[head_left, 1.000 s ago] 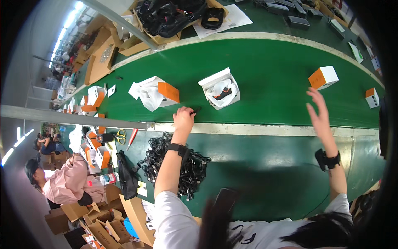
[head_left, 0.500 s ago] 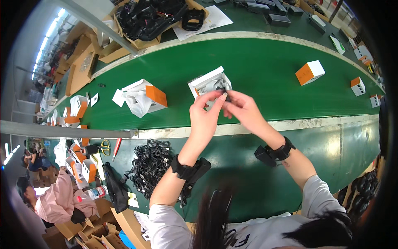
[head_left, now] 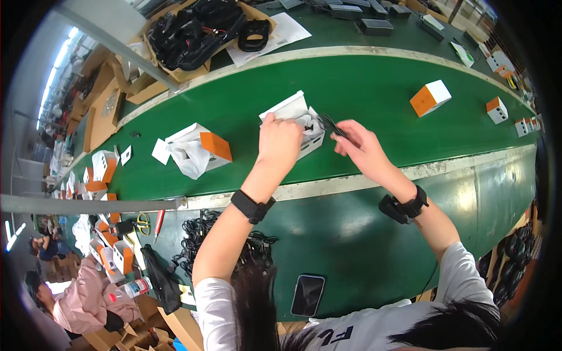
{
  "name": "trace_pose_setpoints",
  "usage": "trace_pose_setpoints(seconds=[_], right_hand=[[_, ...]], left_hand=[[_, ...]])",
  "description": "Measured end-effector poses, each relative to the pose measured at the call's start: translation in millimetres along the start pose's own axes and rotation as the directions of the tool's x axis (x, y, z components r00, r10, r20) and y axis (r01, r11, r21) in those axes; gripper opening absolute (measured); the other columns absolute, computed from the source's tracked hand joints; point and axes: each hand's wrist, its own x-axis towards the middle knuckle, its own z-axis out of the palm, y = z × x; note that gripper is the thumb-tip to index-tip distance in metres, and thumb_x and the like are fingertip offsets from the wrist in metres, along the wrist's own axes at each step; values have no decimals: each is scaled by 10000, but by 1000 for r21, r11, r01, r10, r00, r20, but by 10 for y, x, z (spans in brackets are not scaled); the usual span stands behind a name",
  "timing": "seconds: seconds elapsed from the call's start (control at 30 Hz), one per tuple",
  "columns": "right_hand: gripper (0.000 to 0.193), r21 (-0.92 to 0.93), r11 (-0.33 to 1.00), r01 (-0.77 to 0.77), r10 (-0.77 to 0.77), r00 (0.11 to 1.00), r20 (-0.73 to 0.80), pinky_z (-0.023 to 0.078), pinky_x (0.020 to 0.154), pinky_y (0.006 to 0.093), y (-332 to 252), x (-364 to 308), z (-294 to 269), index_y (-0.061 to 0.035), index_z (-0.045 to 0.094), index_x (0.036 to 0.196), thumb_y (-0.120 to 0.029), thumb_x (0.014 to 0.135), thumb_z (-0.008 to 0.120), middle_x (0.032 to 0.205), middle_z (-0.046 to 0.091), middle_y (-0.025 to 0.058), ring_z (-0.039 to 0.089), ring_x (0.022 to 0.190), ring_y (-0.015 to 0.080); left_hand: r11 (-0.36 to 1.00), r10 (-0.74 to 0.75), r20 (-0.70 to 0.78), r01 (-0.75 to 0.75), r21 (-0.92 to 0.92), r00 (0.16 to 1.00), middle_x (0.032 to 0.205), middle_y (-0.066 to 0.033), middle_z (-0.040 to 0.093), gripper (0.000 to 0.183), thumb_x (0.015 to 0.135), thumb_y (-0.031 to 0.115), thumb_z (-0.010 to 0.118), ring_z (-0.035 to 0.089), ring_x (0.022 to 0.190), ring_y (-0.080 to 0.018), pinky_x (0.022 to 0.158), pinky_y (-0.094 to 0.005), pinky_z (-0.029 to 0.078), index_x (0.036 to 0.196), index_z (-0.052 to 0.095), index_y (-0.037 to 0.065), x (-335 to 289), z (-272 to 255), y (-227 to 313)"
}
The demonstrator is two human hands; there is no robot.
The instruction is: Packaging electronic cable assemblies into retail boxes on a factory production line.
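Note:
An open white box [head_left: 317,141] with its lid flap raised stands on the green belt in front of me, crumpled whitish wrapping inside. My left hand [head_left: 280,141] lies over the box's left part with its fingers curled; what they grip is hidden. Just right of the box, my right hand [head_left: 361,145] is closed on a thin black cable [head_left: 331,125], whose loops reach toward the box's opening. To the left, another open box [head_left: 214,147], white with an orange face, has a white plastic bag [head_left: 192,159] spilling out.
A pile of black cables [head_left: 254,248] lies on the near table, with a phone [head_left: 308,295], scissors [head_left: 143,223] and a red pen-like tool [head_left: 159,225]. A closed orange-and-white box [head_left: 430,98] stands farther right on the belt. A metal bar [head_left: 88,203] crosses at left. A co-worker sits lower left.
My hands have moved apart: the left onto the box, the right to its right side with the black cable. The phone has come into sight below.

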Motion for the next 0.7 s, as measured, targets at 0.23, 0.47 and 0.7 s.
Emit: trace_pose_setpoints(seconds=[0.23, 0.47, 0.7], right_hand=[[283, -493, 778, 389, -411, 909, 70, 459, 717, 357, -54, 484, 252, -40, 475, 1115, -35, 833, 497, 899, 569, 177, 565, 821, 328], [343, -697, 560, 447, -180, 887, 424, 459, 691, 407, -32, 781, 17, -53, 483, 1120, -4, 781, 471, 900, 573, 180, 567, 815, 338], [269, -751, 421, 509, -69, 843, 533, 461, 796, 376, 10, 800, -52, 5, 545, 1026, -22, 769, 470, 945, 577, 145, 572, 900, 289]], left_hand=[[984, -179, -328, 173, -45, 927, 606, -73, 592, 32, 623, 99, 632, 557, 579, -240, 670, -332, 381, 609, 607, 85, 93, 116, 54], [922, -385, -208, 367, -121, 899, 575, -78, 592, 130, 606, 180, 707, 570, 540, -223, 651, -319, 389, 599, 610, 94, 39, 197, 148], [790, -533, 11, 502, -350, 846, 620, -110, 615, 228, 575, 204, 753, 607, 606, -283, 585, -346, 480, 671, 620, 45, 83, 155, 95]])
